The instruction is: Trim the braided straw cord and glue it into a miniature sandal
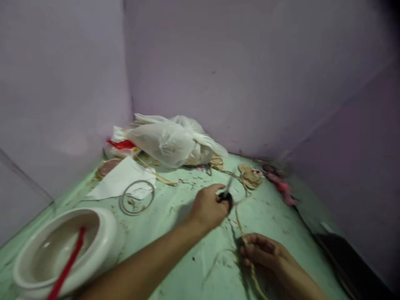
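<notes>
Two pale purple walls (243,79) meet in a corner ahead of you, above a green surface (187,271) dotted with small scraps. At your near left sits a white bowl (108,233), a red stick (70,262) leaning across its rim. Toward the back you have a white plastic bag (175,141), and between bag and bowl lies white paper (117,181). Your left hand (209,206) is over the middle of the surface, fingers curled around a dark-handled tool (227,200), its thin blade pointing up and away; blur hides whether it is scissors. Your right hand (268,254), nearer you, pinches a tan cord (253,273) between thumb and fingers, and the cord trails down past the lower edge. A thin hoop (121,201) overlaps the paper. Beyond your left hand, rightward, rests a small tan bundle (251,178).
</notes>
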Motion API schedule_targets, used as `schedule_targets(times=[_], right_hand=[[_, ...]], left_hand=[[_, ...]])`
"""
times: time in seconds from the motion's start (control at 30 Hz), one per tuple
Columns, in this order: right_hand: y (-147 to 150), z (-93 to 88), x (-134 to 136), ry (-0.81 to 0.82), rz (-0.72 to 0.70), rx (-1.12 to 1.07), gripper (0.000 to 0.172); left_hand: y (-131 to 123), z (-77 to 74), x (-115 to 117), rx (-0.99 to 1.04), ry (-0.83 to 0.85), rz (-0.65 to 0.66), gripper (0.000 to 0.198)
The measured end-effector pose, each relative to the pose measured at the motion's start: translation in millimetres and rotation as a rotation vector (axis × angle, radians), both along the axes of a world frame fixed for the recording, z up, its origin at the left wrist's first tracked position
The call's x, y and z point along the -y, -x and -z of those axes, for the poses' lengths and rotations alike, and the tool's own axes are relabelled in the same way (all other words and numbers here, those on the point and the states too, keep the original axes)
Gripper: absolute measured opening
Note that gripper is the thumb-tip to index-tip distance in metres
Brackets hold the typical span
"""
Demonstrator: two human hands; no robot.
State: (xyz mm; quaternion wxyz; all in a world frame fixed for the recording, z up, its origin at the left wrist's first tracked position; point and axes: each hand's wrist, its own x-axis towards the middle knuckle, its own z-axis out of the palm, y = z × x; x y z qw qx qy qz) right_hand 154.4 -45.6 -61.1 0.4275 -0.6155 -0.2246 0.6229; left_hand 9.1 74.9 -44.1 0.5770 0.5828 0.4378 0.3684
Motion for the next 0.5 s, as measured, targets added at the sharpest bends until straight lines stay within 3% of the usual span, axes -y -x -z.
schedule_targets(times=[0.07, 0.2, 0.5], right_hand=[[5.5, -10.4, -8.8, -0.066, 0.017, -0.034, 0.023], [5.6, -7.3, -7.6, -0.163, -0.002, -0.075, 0.025], [-6.3, -4.9, 1.6, -0.268, -0.084, -0.099, 0.023]], left_hand=[[-1.2, 0.1, 1.8, 0.121, 0.135, 0.007, 0.031], [-5.0, 0.7, 16.3, 0.097, 0.223, -0.057, 0.033], [-42.2, 0.0, 37.3, 0.153, 0.203, -0.150, 0.039]])
